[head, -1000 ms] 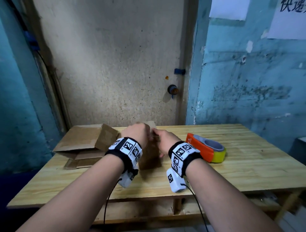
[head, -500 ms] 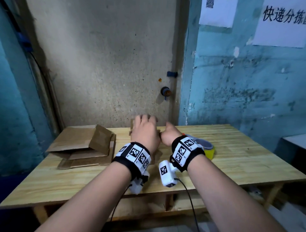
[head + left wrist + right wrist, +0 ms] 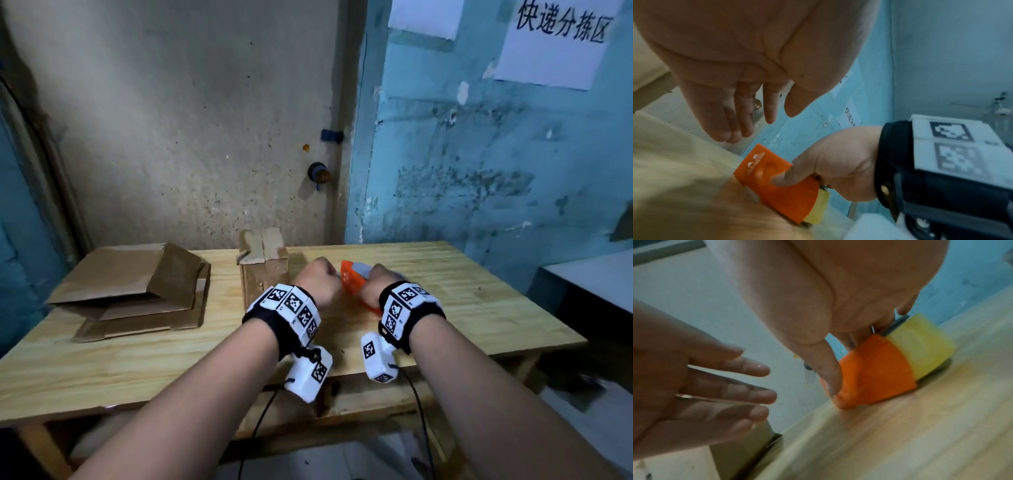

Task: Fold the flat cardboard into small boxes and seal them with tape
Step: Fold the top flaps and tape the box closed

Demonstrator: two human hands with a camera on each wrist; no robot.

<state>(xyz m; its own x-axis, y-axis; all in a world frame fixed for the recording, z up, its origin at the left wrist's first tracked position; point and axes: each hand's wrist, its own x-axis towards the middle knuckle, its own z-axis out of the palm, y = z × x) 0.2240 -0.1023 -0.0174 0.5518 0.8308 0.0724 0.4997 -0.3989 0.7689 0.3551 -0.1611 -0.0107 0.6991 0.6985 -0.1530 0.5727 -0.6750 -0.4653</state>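
Observation:
A small folded cardboard box point(image 3: 263, 274) stands upright on the wooden table point(image 3: 462, 301), its top flaps closed but slightly lifted. Just right of it my right hand point(image 3: 378, 282) grips the orange tape dispenser point(image 3: 351, 282), which rests on the table. In the right wrist view the thumb presses the dispenser's point(image 3: 875, 374) orange side and a yellow tape roll point(image 3: 920, 344) shows behind. My left hand point(image 3: 317, 279) hovers between box and dispenser; its fingers point(image 3: 748, 116) are relaxed and hold nothing.
A stack of flat cardboard pieces point(image 3: 130, 291) lies at the table's left side, one flap raised. Walls close in behind the table and to the right. A grey surface point(image 3: 589, 277) stands off to the right.
Both hands have left the box and moved right. My right hand has taken hold of the tape dispenser. My left hand has come off the box top.

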